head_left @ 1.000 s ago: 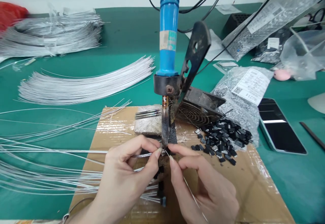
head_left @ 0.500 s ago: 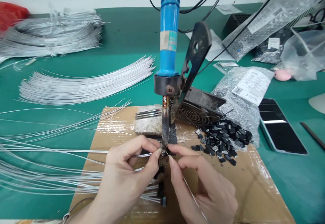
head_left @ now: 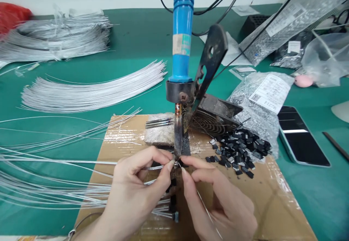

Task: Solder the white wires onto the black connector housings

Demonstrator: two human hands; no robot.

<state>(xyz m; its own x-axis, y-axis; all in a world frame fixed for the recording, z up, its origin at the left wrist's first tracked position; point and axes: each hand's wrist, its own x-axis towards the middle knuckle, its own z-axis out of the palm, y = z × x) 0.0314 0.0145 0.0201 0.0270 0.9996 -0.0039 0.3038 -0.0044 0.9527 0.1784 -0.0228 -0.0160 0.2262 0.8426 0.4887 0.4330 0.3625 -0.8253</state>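
A blue-handled soldering iron (head_left: 182, 40) stands tip-down in a dark metal stand (head_left: 211, 66) over a taped cardboard sheet (head_left: 272, 193). My left hand (head_left: 133, 193) pinches a thin silver wire (head_left: 54, 162) that runs in from the left, its end held at the iron's tip (head_left: 177, 150). My right hand (head_left: 220, 201) pinches a fine solder strand (head_left: 207, 212) and a small black part against the same tip. The two sets of fingertips almost touch there.
A pile of small black parts (head_left: 240, 150) lies right of the tip. Bundles of silver wire (head_left: 92, 88) fan across the green table (head_left: 131, 40) at left. A phone (head_left: 300, 135) and bags of parts (head_left: 261, 91) lie at right. Finished wires (head_left: 163, 210) rest under my hands.
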